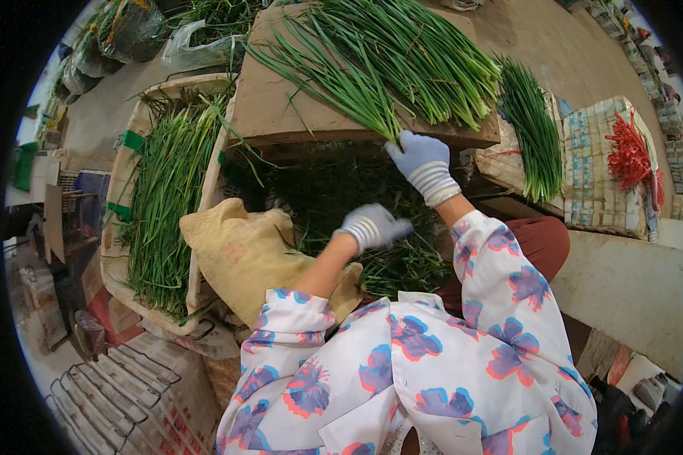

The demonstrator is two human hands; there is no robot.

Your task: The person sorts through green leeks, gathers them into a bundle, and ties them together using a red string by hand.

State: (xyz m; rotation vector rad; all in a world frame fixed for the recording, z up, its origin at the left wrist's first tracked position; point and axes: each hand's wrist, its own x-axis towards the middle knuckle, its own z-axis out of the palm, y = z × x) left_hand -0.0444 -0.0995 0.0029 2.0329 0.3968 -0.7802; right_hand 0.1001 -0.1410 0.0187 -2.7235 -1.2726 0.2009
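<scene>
Right hand (423, 162): fingers closed on green stalks (364, 98) by their ends, leaves fanning beyond | left hand (372, 226): blurred, opening and hold unclear; loose greens (408, 265) below fingers

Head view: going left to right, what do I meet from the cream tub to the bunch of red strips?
Cream tub holding chives → gloved left hand → gloved right hand gripping chive stalks → separate chive bundle → bunch of red strips.

Room is found at near left on the board (269, 114); far right is obstructed by greens (425, 64).
</scene>
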